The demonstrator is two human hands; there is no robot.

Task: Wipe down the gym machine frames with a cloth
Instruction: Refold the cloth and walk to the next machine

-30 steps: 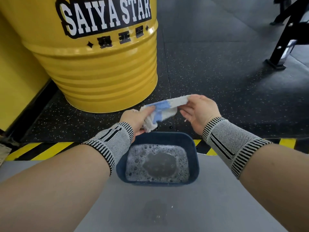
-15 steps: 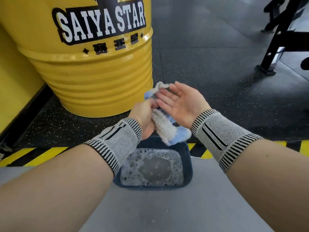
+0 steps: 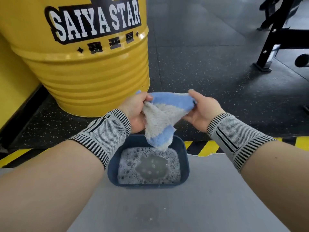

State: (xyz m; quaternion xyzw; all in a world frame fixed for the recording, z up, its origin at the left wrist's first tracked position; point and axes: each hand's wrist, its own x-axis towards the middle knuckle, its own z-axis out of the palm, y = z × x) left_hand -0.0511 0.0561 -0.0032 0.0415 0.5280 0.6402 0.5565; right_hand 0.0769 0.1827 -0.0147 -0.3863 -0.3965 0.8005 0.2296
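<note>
I have the cloth [image 3: 160, 118] stretched between both hands, held above the far rim of the blue basin [image 3: 185, 158]. My left hand [image 3: 133, 113] grips its upper left corner, fingers curled round the bunched pile; my right hand [image 3: 200, 113] pinches the upper right edge between thumb and fingers. The cloth's lower point hangs toward 6 o'clock, just over the soapy water [image 3: 148, 166]; whether it touches the foam I cannot tell.

The basin sits on the grey surface [image 3: 209, 198], its far end close to that surface's far edge. My first worry is a knock: if either wrist drops while I work the cloth, it could push the basin over that edge onto the rubber floor [image 3: 209, 77].

Second, drips. The cloth looks fluffy and likely holds water. If I carry it off unwrung toward the black machine frame [image 3: 270, 36] at 2 o'clock, I would expect a wet trail across the floor, a slip hazard in a gym.

Third, a loose pinch on the right could let that corner fall back into the suds and soak it again.

The yellow drum [image 3: 87, 72] at 11 o'clock stands near my left hand; a wide swing could slap the wet cloth against it
</note>
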